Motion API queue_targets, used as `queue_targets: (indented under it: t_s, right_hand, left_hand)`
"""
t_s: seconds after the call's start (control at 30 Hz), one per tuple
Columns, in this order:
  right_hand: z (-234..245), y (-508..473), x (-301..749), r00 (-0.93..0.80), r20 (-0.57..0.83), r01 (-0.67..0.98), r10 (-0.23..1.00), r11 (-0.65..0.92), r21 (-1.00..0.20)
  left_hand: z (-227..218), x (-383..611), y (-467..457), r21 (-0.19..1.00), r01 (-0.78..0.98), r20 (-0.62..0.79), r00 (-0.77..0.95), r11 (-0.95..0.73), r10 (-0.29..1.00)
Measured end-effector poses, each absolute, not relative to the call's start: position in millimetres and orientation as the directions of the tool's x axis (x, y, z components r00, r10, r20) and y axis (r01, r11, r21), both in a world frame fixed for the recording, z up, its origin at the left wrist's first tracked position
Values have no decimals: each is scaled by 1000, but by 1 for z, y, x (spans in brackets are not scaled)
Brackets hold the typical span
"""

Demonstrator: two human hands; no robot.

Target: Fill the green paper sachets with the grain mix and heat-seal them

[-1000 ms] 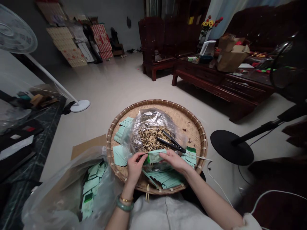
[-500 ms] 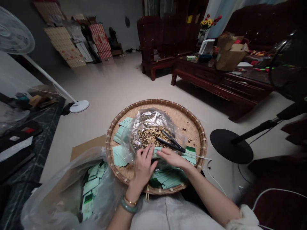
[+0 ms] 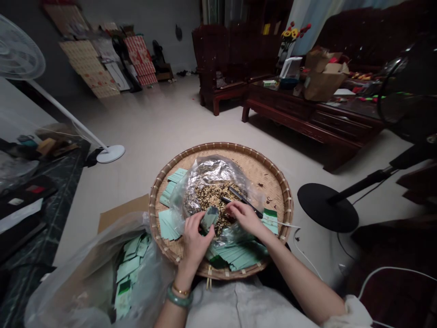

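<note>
While I watch through the head camera, the left hand (image 3: 195,240) is curled around the lower end of a pale green packet (image 3: 209,219), pinching it between thumb and fingers. The packet's long axis tilts up and to the right, its upper end pointing toward the right hand (image 3: 244,218) and standing free of the fingers. It sits just above the mouth of a foil bag (image 3: 208,171), over a heap of chopped dried mix (image 3: 208,201). The right hand is bent, with fingertips (image 3: 230,206) drawn together low over the mix; I cannot tell whether they pinch anything. A narrow gap separates them from the packet.

Black tongs (image 3: 242,200) lie just beyond those fingertips, across the bag's open side. The bag rests in a round bamboo tray (image 3: 218,146), with stacks of green packets (image 3: 236,253) along its near edge and others (image 3: 168,223) at its left. The near rim passes just below the wrists, while the tray's far part shows woven bamboo and dark flecks, giving the hands room on that side.

At lower left, a plastic bag (image 3: 129,269) holds more packets and overlaps the tray's rim. Past the tray are a black fan base (image 3: 327,209) on the right and a white fan base (image 3: 111,154) on the left. Farther off stands a dark wooden table (image 3: 307,116) carrying a cardboard box (image 3: 324,77).
</note>
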State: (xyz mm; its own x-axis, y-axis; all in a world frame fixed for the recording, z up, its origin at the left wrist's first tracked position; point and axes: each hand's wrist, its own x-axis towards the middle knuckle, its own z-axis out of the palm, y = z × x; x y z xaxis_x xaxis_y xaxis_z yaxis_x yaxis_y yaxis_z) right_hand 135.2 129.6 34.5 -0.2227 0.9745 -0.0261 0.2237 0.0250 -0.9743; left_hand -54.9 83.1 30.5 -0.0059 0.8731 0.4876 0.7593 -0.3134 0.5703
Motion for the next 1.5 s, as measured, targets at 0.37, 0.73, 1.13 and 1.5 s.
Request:
queue_targets:
  t_s: [0.37, 0.73, 1.13, 1.5]
  right_hand:
    - [22, 149, 110, -487, 102, 623, 867, 427, -655]
    - [33, 188, 82, -429, 199, 536, 881, 426, -729]
    - [24, 173, 80, -463, 196, 522, 864, 445, -728]
    - [27, 185, 99, -268, 69, 311, 961, 154, -938]
  left_hand:
    - [26, -61, 72, 746, 644, 336, -139, -172, 932]
    - [22, -63, 70, 770, 618, 331, -170, -161, 928]
    - [19, -62, 70, 807, 568, 301, -159, -162, 940]
    - [24, -60, 78, 808, 566, 320, -188, -163, 929]
